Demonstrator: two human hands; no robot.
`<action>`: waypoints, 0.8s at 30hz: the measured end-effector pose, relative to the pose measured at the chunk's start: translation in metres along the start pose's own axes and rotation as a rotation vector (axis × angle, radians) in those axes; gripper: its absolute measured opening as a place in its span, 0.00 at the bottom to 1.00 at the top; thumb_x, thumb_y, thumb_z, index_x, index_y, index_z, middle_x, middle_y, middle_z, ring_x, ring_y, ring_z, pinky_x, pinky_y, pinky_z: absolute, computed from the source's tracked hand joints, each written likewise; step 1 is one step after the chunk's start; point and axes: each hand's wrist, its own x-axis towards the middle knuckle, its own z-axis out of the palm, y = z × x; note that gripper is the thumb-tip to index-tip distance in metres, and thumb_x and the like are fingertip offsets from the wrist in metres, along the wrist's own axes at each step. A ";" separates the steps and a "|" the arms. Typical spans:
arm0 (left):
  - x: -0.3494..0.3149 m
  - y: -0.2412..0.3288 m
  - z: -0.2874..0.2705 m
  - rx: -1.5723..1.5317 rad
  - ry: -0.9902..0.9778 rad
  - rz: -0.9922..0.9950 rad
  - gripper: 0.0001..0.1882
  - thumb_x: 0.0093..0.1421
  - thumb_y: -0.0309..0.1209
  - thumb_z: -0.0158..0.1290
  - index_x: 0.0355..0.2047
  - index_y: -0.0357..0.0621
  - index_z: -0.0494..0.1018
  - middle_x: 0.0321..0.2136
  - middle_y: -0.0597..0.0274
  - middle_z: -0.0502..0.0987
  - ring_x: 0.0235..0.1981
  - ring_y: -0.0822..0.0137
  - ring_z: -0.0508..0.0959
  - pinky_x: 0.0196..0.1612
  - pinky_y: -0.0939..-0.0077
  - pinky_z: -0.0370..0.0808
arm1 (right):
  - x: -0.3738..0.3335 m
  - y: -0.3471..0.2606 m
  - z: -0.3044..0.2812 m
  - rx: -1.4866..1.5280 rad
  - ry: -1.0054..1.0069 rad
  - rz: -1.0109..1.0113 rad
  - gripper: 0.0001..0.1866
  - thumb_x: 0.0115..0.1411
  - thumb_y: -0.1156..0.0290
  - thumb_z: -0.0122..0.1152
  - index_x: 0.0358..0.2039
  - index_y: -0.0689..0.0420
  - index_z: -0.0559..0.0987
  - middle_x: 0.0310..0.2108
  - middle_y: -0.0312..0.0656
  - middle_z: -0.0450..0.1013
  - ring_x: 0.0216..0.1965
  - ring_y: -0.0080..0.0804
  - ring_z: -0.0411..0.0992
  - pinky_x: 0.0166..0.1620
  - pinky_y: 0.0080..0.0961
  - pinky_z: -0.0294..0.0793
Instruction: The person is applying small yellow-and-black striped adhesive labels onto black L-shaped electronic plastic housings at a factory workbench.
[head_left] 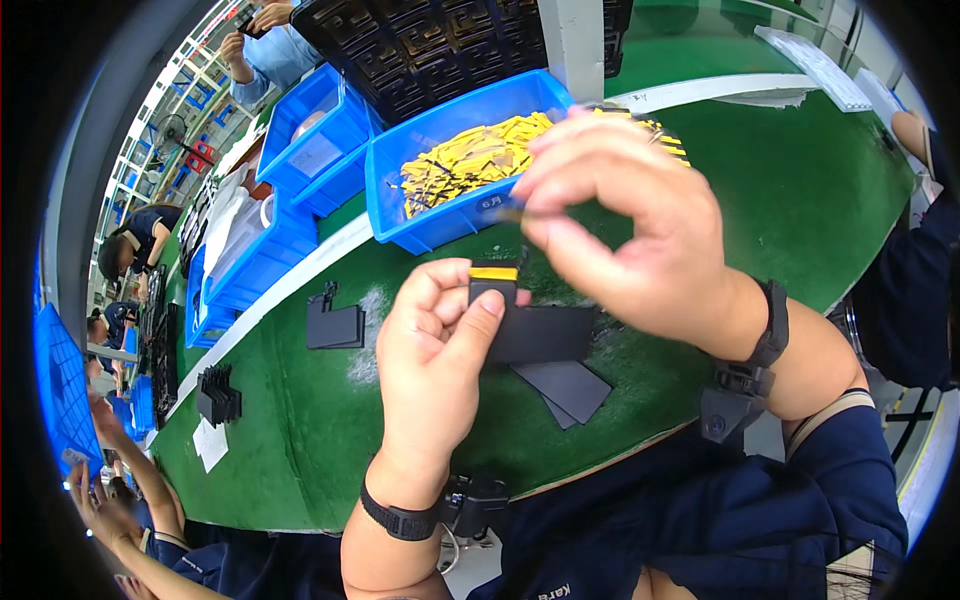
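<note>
My left hand (437, 345) grips an upright flat black rectangular piece (484, 283), its thumb pressed on the front. A yellow strip (494, 273) lies across that piece's top end. Up and to the right, my right hand (640, 215) is blurred, thumb and forefinger pinched together. A small dark, thin thing shows at their tips, too smeared to name. Behind and below my left hand, a larger flat black rectangle (545, 335) and loose dark grey plates (570, 390) rest on the green table. Beyond my fingers stands a blue bin (430, 232) heaped with yellow-and-black strips (470, 160).
On the green table (290, 430), a stack of black plates (335, 326), black clip-like parts (218, 395) and a white paper (210, 445) lie to the left. More blue bins (315, 150), a black patterned tray (440, 50) and a grey post (573, 50) stand beyond. Other people sit on both sides.
</note>
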 end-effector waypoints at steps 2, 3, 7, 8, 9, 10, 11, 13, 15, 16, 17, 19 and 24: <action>0.002 -0.005 -0.005 -0.059 0.007 0.044 0.11 0.60 0.20 0.47 0.43 0.34 0.64 0.36 0.57 0.76 0.37 0.75 0.75 0.42 0.83 0.70 | -0.005 -0.010 0.004 0.103 -0.098 -0.004 0.07 0.43 0.79 0.63 0.23 0.55 0.76 0.34 0.35 0.76 0.45 0.38 0.72 0.55 0.43 0.62; 0.003 -0.007 -0.007 -0.119 0.011 0.088 0.11 0.60 0.20 0.47 0.43 0.35 0.64 0.36 0.57 0.76 0.38 0.75 0.75 0.43 0.84 0.70 | -0.009 -0.011 0.007 0.086 -0.143 -0.030 0.06 0.44 0.79 0.63 0.24 0.55 0.76 0.34 0.34 0.76 0.47 0.39 0.71 0.57 0.46 0.59; 0.002 -0.004 0.000 -0.042 0.075 0.125 0.13 0.60 0.20 0.46 0.46 0.36 0.62 0.35 0.57 0.77 0.37 0.73 0.76 0.44 0.83 0.69 | -0.014 -0.014 0.009 0.002 -0.117 0.026 0.06 0.44 0.79 0.63 0.25 0.55 0.77 0.34 0.34 0.76 0.48 0.39 0.71 0.57 0.46 0.59; 0.001 -0.004 0.001 -0.042 0.078 0.126 0.13 0.60 0.20 0.46 0.46 0.36 0.62 0.35 0.57 0.77 0.37 0.73 0.76 0.44 0.83 0.69 | -0.013 -0.013 0.008 -0.012 -0.092 0.047 0.06 0.44 0.79 0.63 0.25 0.55 0.77 0.34 0.34 0.76 0.48 0.39 0.70 0.57 0.46 0.59; 0.000 -0.005 0.001 0.040 0.084 0.154 0.14 0.59 0.20 0.48 0.46 0.36 0.62 0.35 0.59 0.77 0.36 0.74 0.75 0.41 0.84 0.70 | -0.012 -0.012 0.008 -0.012 -0.092 0.048 0.06 0.44 0.79 0.63 0.25 0.55 0.77 0.34 0.34 0.76 0.48 0.39 0.70 0.57 0.46 0.59; -0.001 -0.006 0.002 0.122 0.090 0.182 0.15 0.59 0.20 0.49 0.45 0.35 0.62 0.35 0.60 0.77 0.36 0.76 0.75 0.39 0.85 0.70 | -0.011 -0.011 0.008 0.050 -0.098 0.072 0.06 0.44 0.79 0.63 0.25 0.55 0.77 0.33 0.34 0.76 0.46 0.39 0.71 0.55 0.44 0.61; -0.002 -0.005 0.003 0.122 0.089 0.182 0.15 0.59 0.20 0.49 0.45 0.35 0.62 0.35 0.60 0.77 0.36 0.76 0.75 0.39 0.85 0.70 | -0.010 -0.009 0.007 0.112 -0.105 0.095 0.06 0.44 0.79 0.63 0.26 0.56 0.77 0.31 0.35 0.76 0.45 0.39 0.71 0.54 0.42 0.63; -0.004 0.000 0.007 0.341 0.052 0.193 0.18 0.58 0.20 0.51 0.48 0.36 0.62 0.34 0.60 0.77 0.36 0.75 0.76 0.38 0.85 0.71 | -0.008 -0.002 0.012 0.250 -0.058 0.059 0.05 0.41 0.78 0.61 0.22 0.59 0.75 0.26 0.42 0.71 0.35 0.39 0.70 0.39 0.32 0.69; -0.004 -0.001 0.008 0.323 0.046 0.204 0.19 0.57 0.20 0.51 0.49 0.36 0.62 0.35 0.60 0.77 0.37 0.75 0.76 0.40 0.84 0.71 | -0.009 -0.001 0.009 0.330 -0.200 0.087 0.07 0.44 0.80 0.64 0.26 0.58 0.77 0.29 0.38 0.74 0.42 0.39 0.70 0.47 0.34 0.68; -0.002 -0.004 0.003 0.276 0.031 0.185 0.17 0.58 0.20 0.50 0.48 0.36 0.63 0.35 0.59 0.77 0.38 0.74 0.76 0.41 0.83 0.71 | -0.008 -0.005 0.009 0.224 -0.092 0.027 0.07 0.44 0.79 0.64 0.26 0.57 0.77 0.28 0.38 0.74 0.40 0.38 0.71 0.48 0.36 0.68; -0.001 -0.006 0.001 0.228 0.016 0.166 0.16 0.58 0.20 0.50 0.47 0.35 0.64 0.36 0.58 0.77 0.39 0.73 0.76 0.43 0.82 0.71 | -0.007 -0.006 0.007 0.223 -0.091 0.027 0.07 0.44 0.79 0.64 0.26 0.57 0.77 0.28 0.38 0.74 0.40 0.38 0.71 0.48 0.36 0.68; 0.000 -0.002 0.002 -0.025 -0.017 0.155 0.11 0.61 0.20 0.45 0.45 0.33 0.65 0.38 0.55 0.76 0.40 0.71 0.76 0.46 0.78 0.71 | -0.006 -0.007 0.005 -0.046 0.050 -0.050 0.07 0.44 0.79 0.64 0.26 0.57 0.78 0.27 0.37 0.74 0.36 0.36 0.72 0.49 0.38 0.68; 0.000 -0.001 0.003 -0.098 -0.002 0.154 0.11 0.61 0.21 0.45 0.44 0.33 0.65 0.38 0.54 0.76 0.40 0.70 0.76 0.46 0.78 0.72 | -0.010 -0.005 0.012 0.202 0.029 0.217 0.04 0.46 0.79 0.59 0.25 0.63 0.76 0.21 0.43 0.72 0.26 0.36 0.72 0.33 0.27 0.72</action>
